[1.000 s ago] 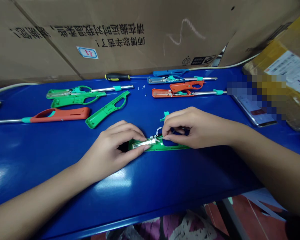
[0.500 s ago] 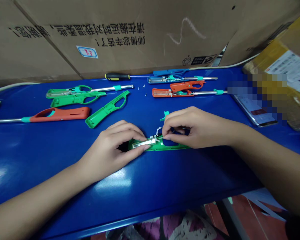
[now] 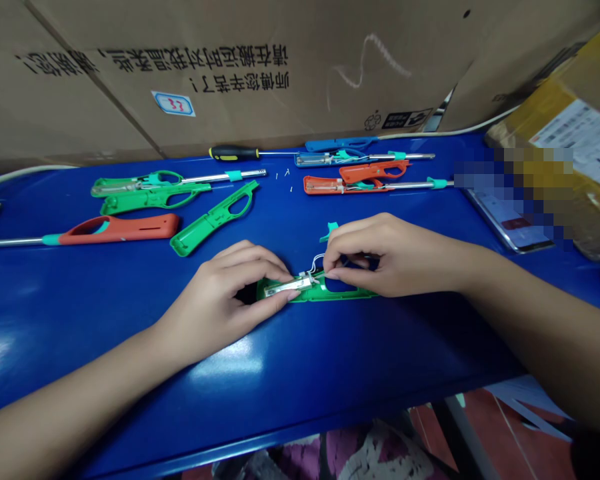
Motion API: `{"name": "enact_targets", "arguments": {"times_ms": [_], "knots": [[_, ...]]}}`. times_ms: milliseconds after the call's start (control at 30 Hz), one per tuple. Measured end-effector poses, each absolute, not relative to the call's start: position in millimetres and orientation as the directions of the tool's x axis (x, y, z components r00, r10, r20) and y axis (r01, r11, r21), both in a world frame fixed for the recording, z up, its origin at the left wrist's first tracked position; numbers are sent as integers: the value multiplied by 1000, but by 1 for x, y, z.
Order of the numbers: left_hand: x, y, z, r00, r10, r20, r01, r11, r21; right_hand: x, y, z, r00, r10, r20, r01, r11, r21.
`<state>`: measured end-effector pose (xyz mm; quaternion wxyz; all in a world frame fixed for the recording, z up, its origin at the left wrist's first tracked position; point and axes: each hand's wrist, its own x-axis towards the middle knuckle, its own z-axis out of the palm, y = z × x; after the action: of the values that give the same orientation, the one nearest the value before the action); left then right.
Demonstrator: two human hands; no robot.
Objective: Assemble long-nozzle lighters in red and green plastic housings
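Observation:
On the blue table lies a green lighter casing half (image 3: 325, 293), its hollow side up, with a clear fuel tank (image 3: 289, 287) seated in its left end. My left hand (image 3: 230, 293) grips that end, fingertips and thumb on either side of the tank. My right hand (image 3: 380, 257) is closed in a pinch over the casing's middle, beside the tank's right end. White wires (image 3: 316, 262) loop up there and run under its fingers; what the fingertips hold is hidden. Just behind this hand a small teal trigger piece (image 3: 329, 231) shows.
Opened lighters in green (image 3: 130, 187), orange (image 3: 325, 185) and blue (image 3: 315, 159) lie behind, with a screwdriver (image 3: 235, 153) and tiny screws. A loose green casing half (image 3: 213, 220) and a closed orange lighter (image 3: 125, 228) are left. At right are a phone (image 3: 510, 217) and taped box (image 3: 570, 133).

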<state>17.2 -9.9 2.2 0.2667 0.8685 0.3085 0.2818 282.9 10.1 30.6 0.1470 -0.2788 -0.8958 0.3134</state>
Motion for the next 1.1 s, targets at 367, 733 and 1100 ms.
{"name": "enact_targets", "arguments": {"times_ms": [367,733,1100], "knots": [[18,-9,3,650,685,329,385,-670,635,281,9,29,-797,592,119,388,654,-650],[17,-9,1,654,683,326,374,-666,645,280,9,27,-797,594,114,397,656,-642],[18,-10,1,653,681,332,375,-671,639,279,9,25,-795,592,128,395,667,-632]]}}
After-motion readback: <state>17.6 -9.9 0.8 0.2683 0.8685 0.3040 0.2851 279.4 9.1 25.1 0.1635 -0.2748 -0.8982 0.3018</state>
